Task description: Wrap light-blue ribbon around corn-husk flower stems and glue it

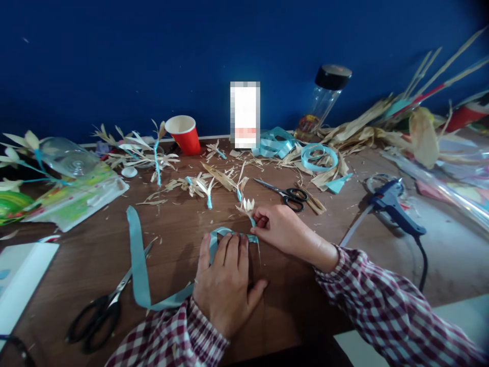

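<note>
Husk flower juts leftward from the right hand, which pinches its blue stem.

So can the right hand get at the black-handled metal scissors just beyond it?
Likely yes: the scissors lie uncovered close to the right hand, though it pinches a pale flower-shaped piece.

We saw a light blue ribbon with a sheen on a brown surface, and a cream flower with a turquoise stem. Our sleeves were checked in maroon and white. The wall showed deep blue behind a red cup, white inside. We noted black handles and silvery-grey blades on the scissors, a dark blue glue gun, straw-coloured husks and a black lid on a clear jar.
</note>
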Demonstrator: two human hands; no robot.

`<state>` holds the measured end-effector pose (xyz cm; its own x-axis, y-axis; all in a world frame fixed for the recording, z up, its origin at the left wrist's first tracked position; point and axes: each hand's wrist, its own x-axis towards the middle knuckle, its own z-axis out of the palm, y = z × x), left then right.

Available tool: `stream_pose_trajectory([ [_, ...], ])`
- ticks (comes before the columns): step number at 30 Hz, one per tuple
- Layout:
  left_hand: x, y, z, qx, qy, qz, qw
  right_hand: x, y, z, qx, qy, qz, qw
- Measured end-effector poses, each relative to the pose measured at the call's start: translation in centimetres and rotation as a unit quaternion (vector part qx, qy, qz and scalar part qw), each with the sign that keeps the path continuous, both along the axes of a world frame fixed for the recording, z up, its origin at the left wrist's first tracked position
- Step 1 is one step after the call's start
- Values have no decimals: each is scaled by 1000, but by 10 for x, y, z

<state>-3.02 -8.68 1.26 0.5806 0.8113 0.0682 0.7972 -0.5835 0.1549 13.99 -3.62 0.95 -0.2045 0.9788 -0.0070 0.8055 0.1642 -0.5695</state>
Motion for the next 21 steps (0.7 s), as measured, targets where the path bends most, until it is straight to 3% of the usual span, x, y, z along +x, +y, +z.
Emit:
stream_pose_trajectory([
  [21, -5, -1, -4, 9, -5, -8, 1000, 0, 4, 1, -19, -56, -3, 998],
])
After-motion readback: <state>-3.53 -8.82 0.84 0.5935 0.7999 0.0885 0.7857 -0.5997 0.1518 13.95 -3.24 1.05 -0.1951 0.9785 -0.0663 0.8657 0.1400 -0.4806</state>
